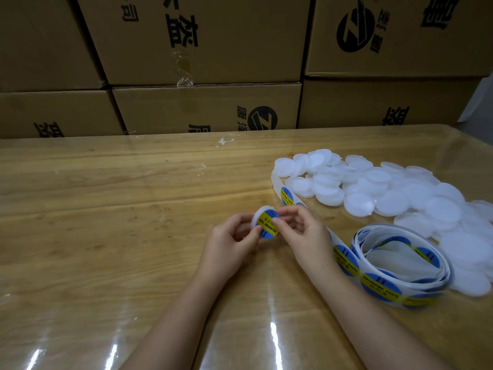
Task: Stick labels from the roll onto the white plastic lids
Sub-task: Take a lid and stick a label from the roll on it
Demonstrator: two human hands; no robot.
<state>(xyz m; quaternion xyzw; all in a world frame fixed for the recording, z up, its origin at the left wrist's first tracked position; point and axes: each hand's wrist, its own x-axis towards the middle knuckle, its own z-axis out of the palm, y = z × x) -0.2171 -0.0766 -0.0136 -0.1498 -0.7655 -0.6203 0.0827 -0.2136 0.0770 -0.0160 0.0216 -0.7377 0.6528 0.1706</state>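
While my left hand (229, 236) pinches a round white plastic lid (262, 211) steady, my right hand (300, 231) pinches the blue-and-yellow round label (267, 226) flat.

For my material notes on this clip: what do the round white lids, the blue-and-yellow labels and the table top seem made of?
Round white lids: probably translucent matte plastic; overlapping edges show through. Blue-and-yellow round labels: printed paper or film, glossy, on white backing. Table top: wood grain under a clear shiny sheet with glare streaks.
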